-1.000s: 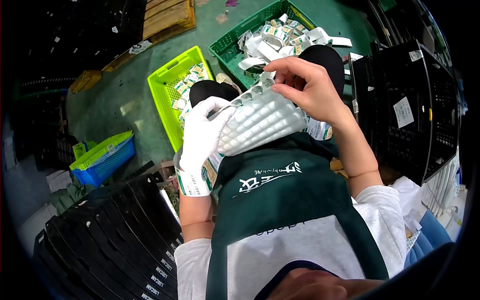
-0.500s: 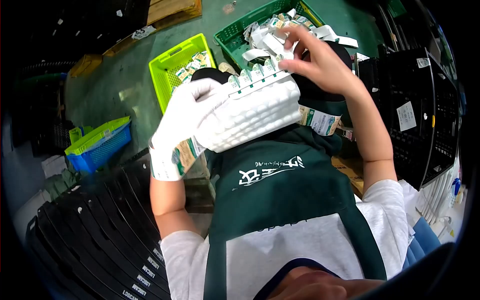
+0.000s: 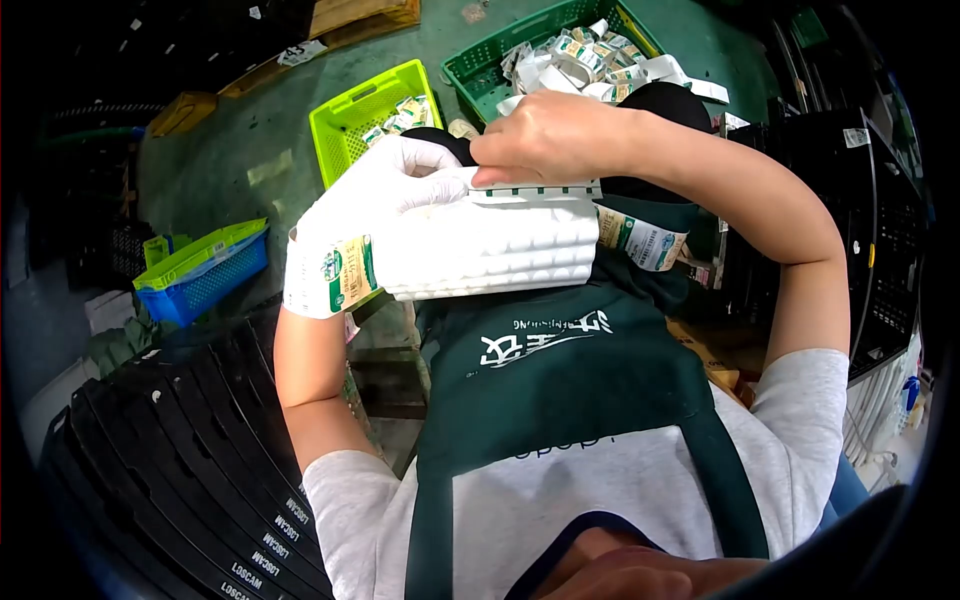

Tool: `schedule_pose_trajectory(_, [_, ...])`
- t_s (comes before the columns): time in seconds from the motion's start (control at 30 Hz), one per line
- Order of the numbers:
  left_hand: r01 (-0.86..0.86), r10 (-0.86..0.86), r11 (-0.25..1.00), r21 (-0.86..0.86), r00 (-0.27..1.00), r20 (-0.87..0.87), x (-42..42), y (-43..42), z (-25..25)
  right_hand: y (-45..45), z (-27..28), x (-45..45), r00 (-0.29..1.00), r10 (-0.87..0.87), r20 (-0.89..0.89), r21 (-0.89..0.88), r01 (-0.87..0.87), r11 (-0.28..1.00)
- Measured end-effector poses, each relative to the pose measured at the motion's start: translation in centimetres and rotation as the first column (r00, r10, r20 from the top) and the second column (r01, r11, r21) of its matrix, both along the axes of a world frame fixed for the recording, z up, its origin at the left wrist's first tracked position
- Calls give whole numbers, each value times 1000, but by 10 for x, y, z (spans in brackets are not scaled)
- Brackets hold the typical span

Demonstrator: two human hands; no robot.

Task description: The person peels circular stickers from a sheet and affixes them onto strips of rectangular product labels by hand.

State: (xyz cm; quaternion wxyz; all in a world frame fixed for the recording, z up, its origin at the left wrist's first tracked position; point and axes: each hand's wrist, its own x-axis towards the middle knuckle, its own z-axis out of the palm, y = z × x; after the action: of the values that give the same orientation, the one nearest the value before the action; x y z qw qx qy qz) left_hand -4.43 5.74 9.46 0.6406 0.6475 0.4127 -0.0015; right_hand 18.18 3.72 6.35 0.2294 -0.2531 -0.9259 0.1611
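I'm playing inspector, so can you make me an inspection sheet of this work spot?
Surface: dark green cloth apron, printed in white.
Job's things: white block with rows of rounded bumps; flat white strip with green marks along its upper edge.
Clutter: multicoloured printed labels in a lime-green plastic crate and a dark green plastic crate.
Hands: white-gloved left hand holds the block's left end; bare right hand at the strip, grip unclear.
Cables: nothing clearly seen.
Surroundings: black plastic stack marked LOSCAM; blue plastic basket.

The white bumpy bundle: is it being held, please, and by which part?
The left hand holds the bundle by its left end, near the top; the right hand is at its top edge, grip unclear.
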Motion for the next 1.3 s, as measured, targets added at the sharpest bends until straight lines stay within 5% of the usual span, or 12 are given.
schedule_pose_trajectory(0.1, [-12, 14, 997, -76, 1000, 27, -11, 6, -17, -2, 0, 6, 942, -25, -335, -29, 16, 999])
schedule_pose_trajectory(0.2, [-38, 36, 999, 17, 996, 78, -20, 4, -30, 9, 13, 43, 695, -479, -536, -409, 282, 868])
schedule_pose_trajectory(0.33, [-75, 81, 994, -79, 993, 80, -21, 1, -26, 3, 13, 58, 909, -406, -90, -432, 332, 839])
schedule_pose_trajectory(0.6, [-22, 20, 1000, 14, 991, 136, -31, 7, -48, -27, 24, 46, 956, -288, -51, -577, 207, 790])
schedule_pose_trajectory(0.73, [-51, 93, 911, 410, 992, -83, -19, -24, -1, -11, 10, 82, 455, -650, -608, -760, -96, 643])
schedule_pose_trajectory(0.8, [244, -378, 201, 949, 913, -155, -17, -44, 36, -8, -6, 91, 418, -677, -606, -752, -22, 659])
schedule_pose_trajectory(1.0, [264, -649, 408, 874, 757, 74, -5, -76, 117, -17, -19, 66, 284, -801, -527, -838, -18, 545])
schedule_pose_trajectory(1.03, [357, -709, 432, 828, 702, 67, -3, -65, 129, -16, -42, 76, 504, -638, -582, -730, 22, 683])
schedule_pose_trajectory(1.1, [525, -802, 447, 724, 594, 65, 0, -44, 144, -20, -46, 65, 526, -642, -557, -763, -20, 646])
schedule_pose_trajectory(1.2, [-259, -312, 375, 890, 869, 385, 29, -37, 73, -24, -35, 37, 645, -661, -384, -864, 0, 503])
schedule_pose_trajectory(1.27, [-544, -215, 540, 643, 649, 730, 5, 11, 27, -21, -35, 2, 693, -588, -418, -863, -101, 495])
schedule_pose_trajectory(1.3, [-580, 82, 570, 582, 745, 662, 0, 28, 15, -23, -24, -16, 747, -562, -356, -863, -33, 503])
